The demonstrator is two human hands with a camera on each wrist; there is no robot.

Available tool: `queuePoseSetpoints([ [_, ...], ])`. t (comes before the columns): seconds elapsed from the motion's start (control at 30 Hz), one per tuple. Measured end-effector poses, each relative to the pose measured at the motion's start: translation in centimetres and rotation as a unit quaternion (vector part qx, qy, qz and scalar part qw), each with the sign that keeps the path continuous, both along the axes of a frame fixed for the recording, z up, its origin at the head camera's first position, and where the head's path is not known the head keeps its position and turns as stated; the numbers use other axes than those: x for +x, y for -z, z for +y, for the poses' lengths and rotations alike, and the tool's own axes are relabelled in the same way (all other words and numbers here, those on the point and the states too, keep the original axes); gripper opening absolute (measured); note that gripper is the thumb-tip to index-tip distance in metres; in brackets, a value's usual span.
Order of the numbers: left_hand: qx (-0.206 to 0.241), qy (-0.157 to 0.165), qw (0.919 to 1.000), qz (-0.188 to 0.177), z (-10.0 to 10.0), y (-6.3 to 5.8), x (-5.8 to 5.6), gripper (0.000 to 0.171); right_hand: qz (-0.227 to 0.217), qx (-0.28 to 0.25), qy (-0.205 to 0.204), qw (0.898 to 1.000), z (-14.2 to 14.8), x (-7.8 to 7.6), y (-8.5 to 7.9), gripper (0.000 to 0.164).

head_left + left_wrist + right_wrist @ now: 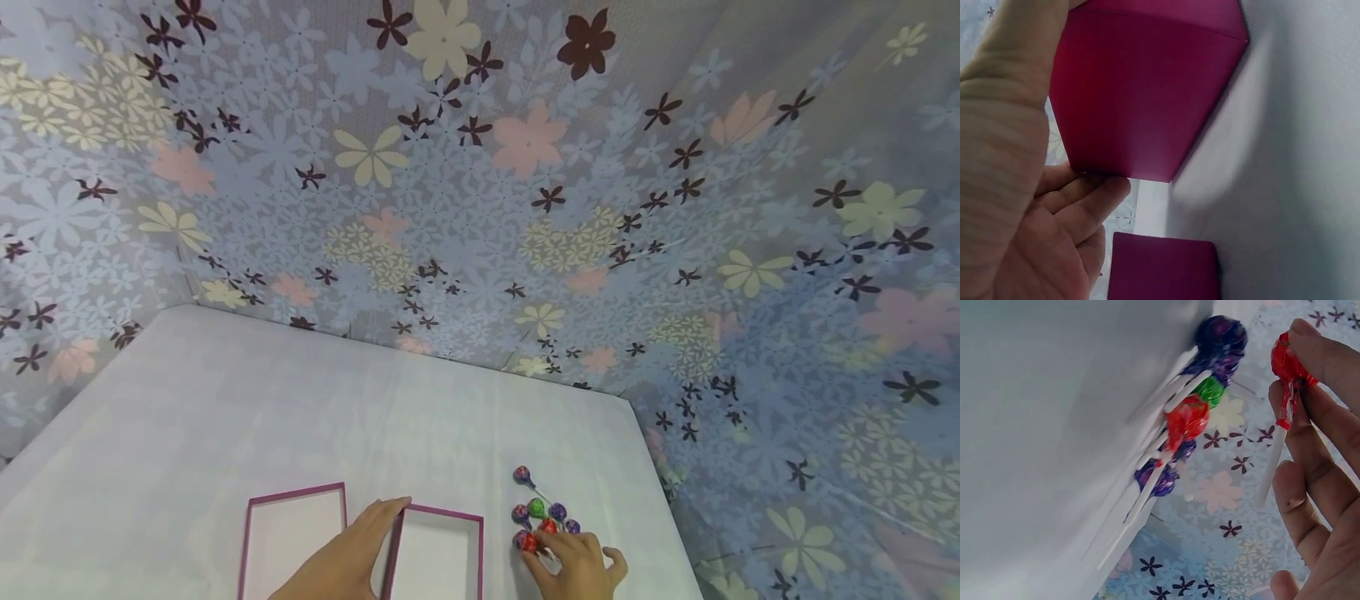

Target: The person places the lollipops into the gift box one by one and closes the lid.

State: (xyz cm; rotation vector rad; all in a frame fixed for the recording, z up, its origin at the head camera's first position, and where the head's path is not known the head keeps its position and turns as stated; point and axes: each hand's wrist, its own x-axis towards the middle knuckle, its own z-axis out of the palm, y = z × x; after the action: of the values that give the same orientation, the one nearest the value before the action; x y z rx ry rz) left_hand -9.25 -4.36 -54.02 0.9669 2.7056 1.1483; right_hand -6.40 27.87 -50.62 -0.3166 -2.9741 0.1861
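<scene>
My left hand (pixel 348 550) grips the left wall of a magenta-edged open box (pixel 450 511) with a white inside, its fingers at the far corner. The outer magenta wall (pixel 1141 94) fills the upper left wrist view; the thumb is mostly hidden there. At the right, my right hand (pixel 581 567) pinches a red-wrapped lollipop (pixel 1285 359) by its head between thumb and fingers, white stick pointing down across the palm side. Just beside it lie several lollipops: another red one (pixel 1188 419), a green one (pixel 1211 392) and purple ones (pixel 557 512).
A second magenta-edged box (pixel 296 493) stands to the left of the held one. Both are on a table with a white cover (pixel 360 400). One purple lollipop (pixel 522 475) lies farther back than the others. Flower-patterned cloth (pixel 465 208) hangs behind the table.
</scene>
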Motion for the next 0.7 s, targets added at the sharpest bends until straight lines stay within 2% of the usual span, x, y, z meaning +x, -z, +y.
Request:
queuePoseSetpoints([
  [0.23, 0.0, 0.001, 0.9998, -0.021, 0.1, -0.1, -0.2, 0.128, 0.027, -0.004, -0.011, 1.0, -0.5, -0.2, -0.1, 0.029],
  [0.47, 0.0, -0.019, 0.9989, -0.042, 0.1, -0.1, 0.1, 0.126, 0.065, -0.024, -0.033, 0.997, -1.4, -0.3, -0.2, 0.028],
  [0.7, 0.0, -0.024, 0.9994, -0.023, 0.0, -0.1, 0.3, 0.125, 0.097, -0.048, -0.07, 0.992, -1.8, -0.6, -0.3, 0.028],
])
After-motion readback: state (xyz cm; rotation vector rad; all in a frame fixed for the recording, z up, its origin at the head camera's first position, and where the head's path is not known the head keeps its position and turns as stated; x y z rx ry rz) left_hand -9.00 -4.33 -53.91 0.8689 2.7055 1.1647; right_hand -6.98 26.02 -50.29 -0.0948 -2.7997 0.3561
